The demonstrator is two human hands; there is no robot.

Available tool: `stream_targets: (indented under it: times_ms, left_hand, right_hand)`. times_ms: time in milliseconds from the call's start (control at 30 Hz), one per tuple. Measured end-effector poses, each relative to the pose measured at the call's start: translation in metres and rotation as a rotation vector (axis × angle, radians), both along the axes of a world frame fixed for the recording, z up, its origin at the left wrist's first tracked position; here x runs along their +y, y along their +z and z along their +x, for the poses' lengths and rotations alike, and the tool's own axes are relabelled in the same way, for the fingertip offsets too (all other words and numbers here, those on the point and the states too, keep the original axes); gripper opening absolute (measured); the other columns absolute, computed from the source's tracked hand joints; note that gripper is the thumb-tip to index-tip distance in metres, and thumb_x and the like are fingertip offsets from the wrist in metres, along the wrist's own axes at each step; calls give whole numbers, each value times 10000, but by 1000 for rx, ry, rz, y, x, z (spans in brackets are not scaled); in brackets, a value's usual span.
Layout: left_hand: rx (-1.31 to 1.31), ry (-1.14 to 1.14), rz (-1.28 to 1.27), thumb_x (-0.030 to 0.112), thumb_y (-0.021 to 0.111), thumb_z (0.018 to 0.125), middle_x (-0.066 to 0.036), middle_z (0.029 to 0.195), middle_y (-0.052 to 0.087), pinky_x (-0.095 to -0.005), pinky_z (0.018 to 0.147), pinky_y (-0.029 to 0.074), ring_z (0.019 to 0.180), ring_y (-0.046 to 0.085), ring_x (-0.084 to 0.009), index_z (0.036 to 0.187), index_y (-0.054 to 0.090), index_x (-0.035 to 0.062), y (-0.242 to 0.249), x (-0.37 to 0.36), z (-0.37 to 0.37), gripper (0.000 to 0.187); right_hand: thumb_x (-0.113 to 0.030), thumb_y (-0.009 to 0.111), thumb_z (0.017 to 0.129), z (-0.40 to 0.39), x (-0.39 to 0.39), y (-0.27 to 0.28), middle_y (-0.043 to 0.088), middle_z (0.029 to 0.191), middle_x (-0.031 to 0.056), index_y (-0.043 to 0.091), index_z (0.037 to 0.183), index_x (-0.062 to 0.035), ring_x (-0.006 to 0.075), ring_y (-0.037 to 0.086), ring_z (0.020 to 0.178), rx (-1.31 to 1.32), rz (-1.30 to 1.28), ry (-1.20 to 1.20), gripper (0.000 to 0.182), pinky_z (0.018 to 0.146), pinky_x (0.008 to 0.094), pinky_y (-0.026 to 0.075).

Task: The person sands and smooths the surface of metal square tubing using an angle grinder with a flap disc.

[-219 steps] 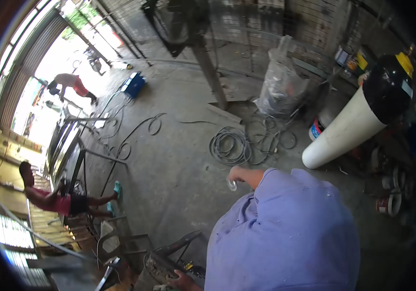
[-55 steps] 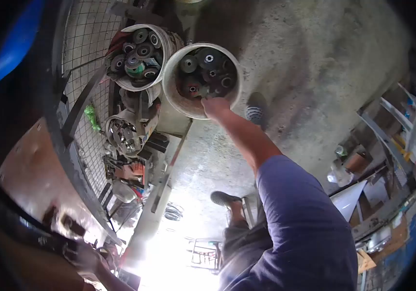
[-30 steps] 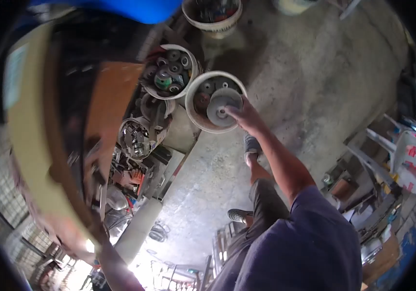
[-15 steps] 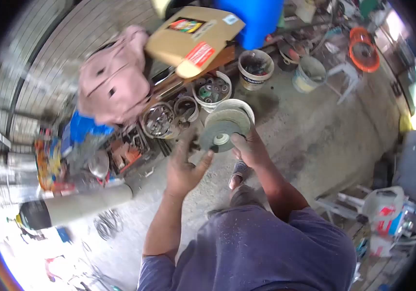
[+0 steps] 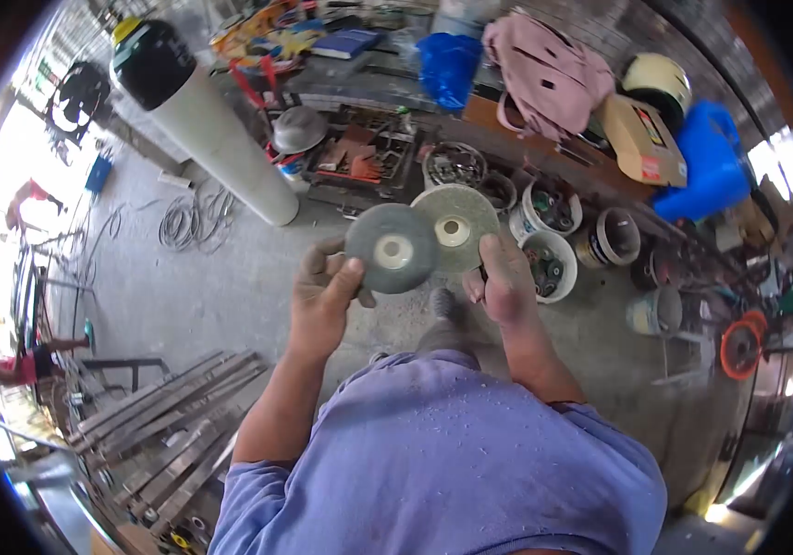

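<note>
A dark grey grinding disc (image 5: 367, 248) with a pale metal centre is gripped at its lower left edge by my left hand (image 5: 322, 294), thumb on the face and fingers behind. My right hand (image 5: 510, 285) pinches a lighter, greenish-grey grinding disc (image 5: 472, 220) by its right edge. The dark disc overlaps the left part of the lighter one in this view. Both discs are held up in front of me, faces toward the camera. Just beyond my right hand stands a white bucket (image 5: 570, 277) with several used discs inside.
More buckets (image 5: 614, 236) line the bench at the right. A pink backpack (image 5: 544, 69), a cardboard box (image 5: 632, 134) and a blue container (image 5: 706, 157) sit along it. A large gas cylinder (image 5: 230, 148) leans into view at left, near coiled cable (image 5: 195, 220). Metal bars (image 5: 165, 416) lie lower left.
My left hand, open beside the discs before, now holds the dark disc. The discs, earlier stacked in my right hand, are drawn apart sideways. My view has turned left, away from the buckets.
</note>
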State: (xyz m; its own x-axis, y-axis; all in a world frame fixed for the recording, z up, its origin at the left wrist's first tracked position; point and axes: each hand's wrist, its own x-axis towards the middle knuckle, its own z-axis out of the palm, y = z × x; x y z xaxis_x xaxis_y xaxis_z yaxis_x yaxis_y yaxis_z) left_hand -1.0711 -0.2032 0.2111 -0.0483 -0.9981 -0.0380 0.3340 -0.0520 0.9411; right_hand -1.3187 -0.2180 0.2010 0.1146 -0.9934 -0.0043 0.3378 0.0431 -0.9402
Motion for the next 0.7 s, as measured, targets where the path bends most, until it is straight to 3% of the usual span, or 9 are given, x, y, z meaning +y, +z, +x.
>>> stream_targets:
  times_ms: [67,167,267,300,400,433,633,700]
  left_hand:
    - [64,130,0,195,671,1010,-105,982,706,-277,640,531,722,655,-159,1308,505,20,-10,5,34,383]
    - [87,269,-34,147,636,1026,-100,1028,714,-265,667,515,732,658,-158,1318,499,63,-29,5,83,333]
    - [148,477,-89,127,642,1020,-99,1056,704,-286,708,528,803,673,-164,1297,517,70,-43,0,120,309]
    - [131,585,-69,111,651,1012,-63,1030,696,-361,774,549,797,682,-205,1293,553,103,-49,0,133,298]
    - [36,761,-86,87,644,1011,-53,1008,681,-348,789,548,831,690,-205,1258,559,88,-49,-1,169,261]
    - [-23,804,-81,80,642,1011,-61,1005,684,-340,793,550,851,692,-195,1255,551,74,-49,1,180,261]
    - [-132,1063,6,83,608,1028,-83,981,688,-328,783,563,857,705,-175,1241,512,26,-56,6,233,240]
    - [-54,1166,96,99,590,1039,-97,981,687,-337,752,578,828,711,-183,1236,497,12,-55,12,249,234]
  right_hand:
    - [-361,501,1087,25,-17,3,624,908,-3,528,1416,-51,39,420,526,24,-8,73,453,485,222,370]
    - [-291,569,1065,52,-50,-7,677,944,46,574,1383,-53,82,546,599,216,-98,228,397,536,234,450]
    - [-239,636,1028,96,-101,-5,728,1056,125,646,1326,-60,170,703,794,650,-867,90,348,642,269,546]
    - [-130,744,931,110,-114,-6,719,1195,180,714,1264,-90,257,735,1011,624,-878,91,337,781,314,597]
    - [-10,803,818,158,-161,-18,719,1222,160,739,1248,-134,276,737,1028,544,-1054,150,452,835,325,607]
    - [51,824,729,175,-171,-15,715,1235,159,754,1227,-153,289,740,998,489,-1031,173,543,848,336,614]
    - [37,827,749,278,-244,-6,713,1247,151,748,1218,-112,278,742,981,466,-1290,445,498,848,350,607]
    - [1,813,804,322,-257,-24,730,1184,129,736,1205,-69,226,732,949,377,-1119,591,414,835,328,591]
